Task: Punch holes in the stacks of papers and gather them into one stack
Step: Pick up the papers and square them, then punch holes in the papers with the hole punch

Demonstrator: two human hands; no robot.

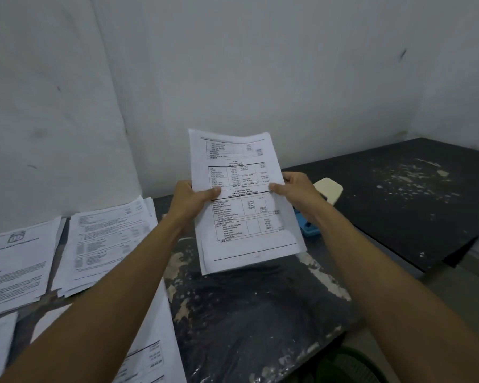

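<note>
Both hands, left hand (190, 196) and right hand (297, 193), pinch a paper stack (244, 200) by its side edges above the tabletop (260, 299); hole punch (320, 205) at 3 o'clock, more stacks (103, 244) at 9 o'clock.

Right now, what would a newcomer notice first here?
First, the printed stack of papers held up mid-frame, the left hand and right hand gripping its two side edges. Next, more paper stacks spread on the dark table at left, and a hole punch partly hidden behind the right hand.
</note>
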